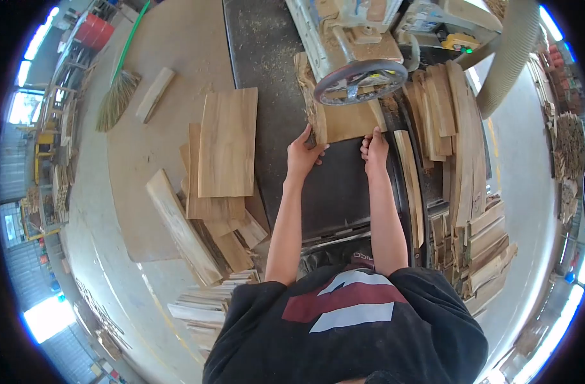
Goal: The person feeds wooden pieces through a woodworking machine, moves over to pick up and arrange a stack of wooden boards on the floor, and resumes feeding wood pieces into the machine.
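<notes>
A wooden board [350, 121] lies on the dark machine bed [337, 185], its far part under the machine's handwheel [361, 82]. Along its left side runs a narrow strip with a rough bark edge [313, 105]. My left hand [304, 155] grips the near left end, where strip and board meet, with thumb and fingers around it. At the board's near right corner my right hand [375, 150] is closed, fingers curled and thumb on the edge.
Flat boards are stacked [228, 144] on the left, with more planks below. On the right stand long offcuts [462, 141] beside a thick hose [511, 61]. A green-handled broom [118, 96] and a loose wood piece [155, 95] are at the upper left.
</notes>
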Available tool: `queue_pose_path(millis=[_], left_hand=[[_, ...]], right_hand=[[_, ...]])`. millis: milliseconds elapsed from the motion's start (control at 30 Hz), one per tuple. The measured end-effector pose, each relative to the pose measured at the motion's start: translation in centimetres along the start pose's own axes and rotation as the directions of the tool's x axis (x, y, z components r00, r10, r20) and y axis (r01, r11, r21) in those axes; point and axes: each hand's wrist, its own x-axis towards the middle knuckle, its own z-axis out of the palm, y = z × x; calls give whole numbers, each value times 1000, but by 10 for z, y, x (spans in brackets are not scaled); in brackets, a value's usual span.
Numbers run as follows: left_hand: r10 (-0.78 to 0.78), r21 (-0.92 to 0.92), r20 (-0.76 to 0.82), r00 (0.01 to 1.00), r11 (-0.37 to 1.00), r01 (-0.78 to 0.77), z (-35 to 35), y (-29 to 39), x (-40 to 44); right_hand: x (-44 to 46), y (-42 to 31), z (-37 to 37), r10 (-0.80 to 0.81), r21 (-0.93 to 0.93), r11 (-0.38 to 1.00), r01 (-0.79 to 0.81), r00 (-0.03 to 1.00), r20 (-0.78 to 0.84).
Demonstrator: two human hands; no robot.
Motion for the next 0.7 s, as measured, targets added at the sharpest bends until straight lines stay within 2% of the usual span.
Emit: queue_pose_path(millis=[67, 100, 133, 233, 267, 333, 400, 433, 500, 533, 600, 633, 667, 700], left_hand=[[-22, 17, 131, 991, 1000, 20, -7, -1, 2], [-4, 19, 150, 989, 1000, 1, -11, -6, 5], [24, -2, 196, 980, 1000, -24, -15, -11, 7], [54, -11, 262, 964, 999, -53, -21, -15, 6], [55, 12, 277, 959, 998, -61, -22, -14, 7], [51, -2, 235, 971, 999, -52, -20, -13, 2], [91, 65, -19, 996, 994, -90, -15, -17, -4], [86, 70, -11, 996, 994, -85, -10, -24, -5], [275, 112, -213, 938, 960, -257, 0, -39, -5], [269, 117, -204, 941, 961, -250, 3, -37, -8], [310, 105, -311, 898, 951, -292, 8, -31, -8], [306, 113, -301, 903, 952, -285, 9, -38, -8], [359, 171, -308, 881, 932, -320, 10, -44, -7], [408, 227, -313, 857, 909, -350, 12, -44, -5]], right_hand=[[-2, 0, -3, -22, -4, 1000, 22, 999, 43], [-2, 4, -1, -76, -47, 996, 75, 997, -5], [-1, 6, -1, -113, -61, 992, 114, 993, 19], [5, 2, -13, -85, -83, 992, 91, 993, 77], [7, 1, -17, -27, -46, 998, 33, 992, 124], [12, 1, -23, 29, -4, 1000, -29, 985, 169], [18, 4, -32, 57, 141, 985, -102, 955, 292], [17, 3, -33, 62, 146, 983, -107, 957, 285], [15, -1, -30, 75, 142, 983, -117, 960, 270], [14, 1, -28, 84, 146, 981, -125, 961, 264], [12, 3, -23, 46, 83, 995, -62, 983, 178], [12, 2, -23, 63, 71, 995, -77, 981, 182], [14, 0, -23, 72, 79, 993, -87, 982, 174], [15, -3, -25, 79, 6, 997, -81, 983, 165]])
